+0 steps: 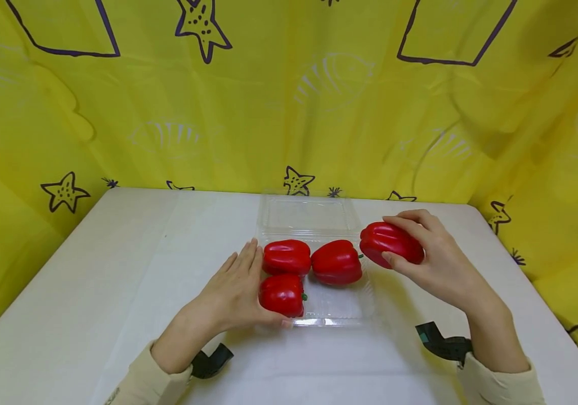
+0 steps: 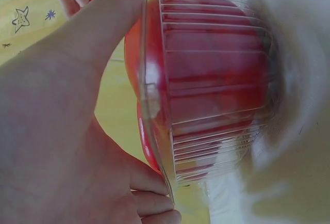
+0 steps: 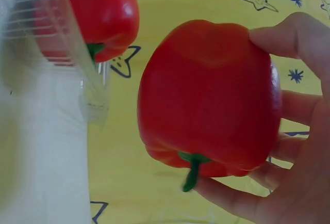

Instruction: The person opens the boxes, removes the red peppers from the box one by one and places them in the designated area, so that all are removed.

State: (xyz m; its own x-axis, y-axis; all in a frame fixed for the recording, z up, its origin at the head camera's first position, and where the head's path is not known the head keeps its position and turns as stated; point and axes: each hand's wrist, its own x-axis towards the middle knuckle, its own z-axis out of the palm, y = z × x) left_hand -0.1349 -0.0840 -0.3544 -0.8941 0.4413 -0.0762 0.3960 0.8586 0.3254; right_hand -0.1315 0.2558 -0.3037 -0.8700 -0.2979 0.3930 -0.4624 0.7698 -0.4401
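My right hand [image 1: 440, 261] grips a red bell pepper [image 1: 387, 239] above the right side of a clear plastic clamshell container [image 1: 336, 308]. A green stem [image 3: 192, 172] shows on this pepper in the right wrist view. Inside the container lie three more: a back-left bell pepper [image 1: 286, 256], a front-left bell pepper [image 1: 281, 296] and a back-right bell pepper [image 1: 336, 262]. My left hand [image 1: 230, 292] rests along the container's left rim, fingers extended and thumb at the front corner. Through the ribbed wall [image 2: 216, 90] the left wrist view shows red peppers.
The container's clear lid [image 1: 309, 215] lies folded open toward the back. All of it stands on a white table [image 1: 131, 292]. A yellow curtain [image 1: 248, 112] with star drawings encloses the back and sides. Dark wrist mounts [image 1: 446, 344] project near both cuffs.
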